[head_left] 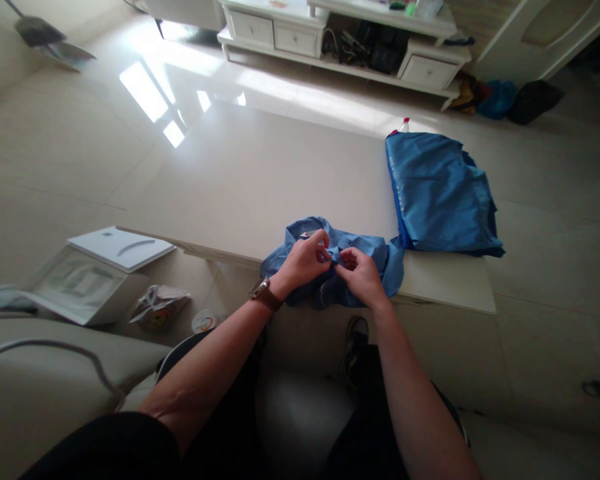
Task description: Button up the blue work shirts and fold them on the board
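A light-blue shirt (391,265) lies crumpled over the near edge of the table (290,167), its collar and neck label toward the table. My left hand (304,259), with a watch on the wrist, pinches the cloth at the shirt's front. Close to its right, my right hand (362,275) also has thumb and fingers closed on the shirt. The fingertips almost meet at one small spot; whether a button is between them I cannot make out. Lower parts of the shirt hang down past the edge, partly hidden by my hands.
A stack of folded blue clothes (440,193) lies on the table's right end, beside a red-capped bottle (405,125). At the left on the floor are a white box (87,283), a plastic bag (160,305) and a round tub (205,321). A white cabinet (295,41) stands beyond.
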### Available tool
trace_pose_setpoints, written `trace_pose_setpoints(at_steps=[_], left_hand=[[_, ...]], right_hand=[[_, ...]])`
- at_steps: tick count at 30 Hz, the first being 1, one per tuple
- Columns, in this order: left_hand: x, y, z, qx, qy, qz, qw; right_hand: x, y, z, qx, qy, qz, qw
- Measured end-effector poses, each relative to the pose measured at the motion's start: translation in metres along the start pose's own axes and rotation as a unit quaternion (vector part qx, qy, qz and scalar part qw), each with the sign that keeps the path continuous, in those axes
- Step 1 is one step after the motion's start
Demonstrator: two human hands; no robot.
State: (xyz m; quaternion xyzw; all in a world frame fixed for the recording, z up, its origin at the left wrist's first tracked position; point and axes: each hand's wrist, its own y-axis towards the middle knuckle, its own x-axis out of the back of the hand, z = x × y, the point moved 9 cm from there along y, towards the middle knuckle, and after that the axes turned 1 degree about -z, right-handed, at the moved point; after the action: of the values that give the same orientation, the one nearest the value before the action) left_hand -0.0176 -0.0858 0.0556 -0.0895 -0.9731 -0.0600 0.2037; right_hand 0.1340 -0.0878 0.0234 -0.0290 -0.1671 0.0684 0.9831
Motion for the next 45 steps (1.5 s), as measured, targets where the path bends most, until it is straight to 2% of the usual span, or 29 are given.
trace_pose_setpoints(at_steps=[4,9,14,21,25,28,30,33,36,37,39,41,42,45], left_hand=[[0.001,-0.001,-0.005,-0.032,0.055,0.009,0.998],[-0.004,-0.002,-0.009,-0.057,0.086,0.042,0.994],[-0.008,-0.002,-0.008,-0.061,0.091,0.037,0.993],[-0.014,-0.004,-0.007,-0.067,0.100,0.047,0.992],[-0.027,-0.009,-0.014,-0.092,0.098,0.107,0.985],[-0.019,-0.006,-0.013,-0.086,0.116,0.082,0.986],[-0.008,-0.002,-0.004,-0.053,0.099,0.057,0.992],[-0.001,0.002,0.022,-0.003,0.056,0.079,0.995],[0.010,-0.002,0.063,0.071,0.112,0.085,0.987],[0.017,-0.004,0.080,0.110,0.164,0.066,0.978],[0.034,-0.011,0.107,0.181,0.268,0.028,0.946],[0.041,-0.016,0.124,0.217,0.317,0.019,0.923],[0.042,-0.017,0.129,0.221,0.322,0.022,0.920],[0.051,-0.018,0.139,0.231,0.331,0.005,0.915]], right_hand=[[-0.002,0.000,0.001,0.004,-0.037,0.016,0.999],[-0.001,-0.004,0.023,0.058,-0.135,0.027,0.989],[0.004,-0.005,0.030,0.102,-0.176,-0.009,0.979],[0.004,-0.007,0.022,0.087,-0.195,-0.032,0.976],[0.011,-0.006,0.026,0.084,-0.207,-0.083,0.971],[0.023,-0.004,0.029,0.072,-0.174,-0.132,0.973],[0.034,-0.004,0.028,0.062,-0.149,-0.161,0.974],[0.049,-0.003,0.019,0.046,-0.127,-0.186,0.973],[0.058,0.002,-0.004,0.022,-0.097,-0.194,0.976],[0.057,0.006,-0.014,0.015,-0.083,-0.177,0.981],[0.044,0.017,-0.036,0.001,-0.057,-0.101,0.993],[0.029,0.026,-0.057,-0.021,-0.054,-0.038,0.998],[0.025,0.028,-0.066,-0.033,-0.065,-0.033,0.997],[0.026,0.030,-0.077,-0.038,-0.151,-0.078,0.985]])
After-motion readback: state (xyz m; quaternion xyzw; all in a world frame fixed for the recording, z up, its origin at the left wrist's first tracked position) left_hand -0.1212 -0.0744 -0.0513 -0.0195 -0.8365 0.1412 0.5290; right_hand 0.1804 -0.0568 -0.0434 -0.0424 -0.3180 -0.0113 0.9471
